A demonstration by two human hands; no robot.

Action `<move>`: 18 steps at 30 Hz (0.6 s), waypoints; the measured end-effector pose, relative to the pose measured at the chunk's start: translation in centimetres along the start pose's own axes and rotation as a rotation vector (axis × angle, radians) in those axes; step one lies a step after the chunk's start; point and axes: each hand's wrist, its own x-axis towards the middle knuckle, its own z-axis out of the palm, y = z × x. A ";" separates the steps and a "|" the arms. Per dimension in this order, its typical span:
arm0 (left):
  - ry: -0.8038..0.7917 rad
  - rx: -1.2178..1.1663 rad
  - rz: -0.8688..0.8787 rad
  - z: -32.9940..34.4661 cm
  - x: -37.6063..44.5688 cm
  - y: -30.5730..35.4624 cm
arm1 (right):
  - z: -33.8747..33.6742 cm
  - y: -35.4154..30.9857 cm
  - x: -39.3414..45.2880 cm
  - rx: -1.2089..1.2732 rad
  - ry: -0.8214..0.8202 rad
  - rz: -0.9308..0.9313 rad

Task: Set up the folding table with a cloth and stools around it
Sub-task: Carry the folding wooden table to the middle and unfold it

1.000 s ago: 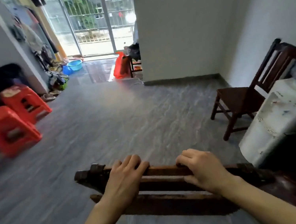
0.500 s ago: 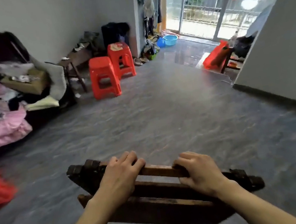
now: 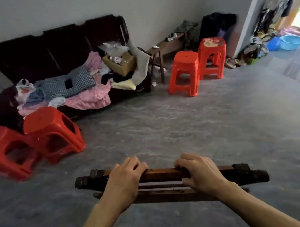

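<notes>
- A folded wooden table (image 3: 164, 173) is held up above the grey floor (image 3: 185, 123), low in the middle of the view.
- Its top bar is gripped by the left hand (image 3: 125, 183), with the fingers curled over the far side and kept close together.
- The same bar is gripped by the right hand (image 3: 199, 174), with the fingers curled over it and the thumb tucked near the lower slat.
- Two red stools (image 3: 184, 73) are seen standing side by side near the far wall, well apart from the table.
- Two more red stools (image 3: 50, 132) are seen at the left, touching each other.
- A dark sofa (image 3: 57, 47) piled with clothes is placed against the wall behind them.
- A blue tub (image 3: 292, 41) is set on the floor at the far right.
</notes>
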 end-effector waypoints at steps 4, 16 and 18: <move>0.031 -0.080 -0.112 0.6 2.8 -2.6 | -0.7 1.7 6.5 -0.023 -0.046 -0.091; -0.013 -0.203 -0.275 6.8 9.3 -13.7 | 4.5 3.7 23.3 -0.044 -0.319 -0.172; -0.016 -0.203 -0.300 7.7 10.2 -15.2 | 5.7 4.0 25.4 -0.029 -0.342 -0.182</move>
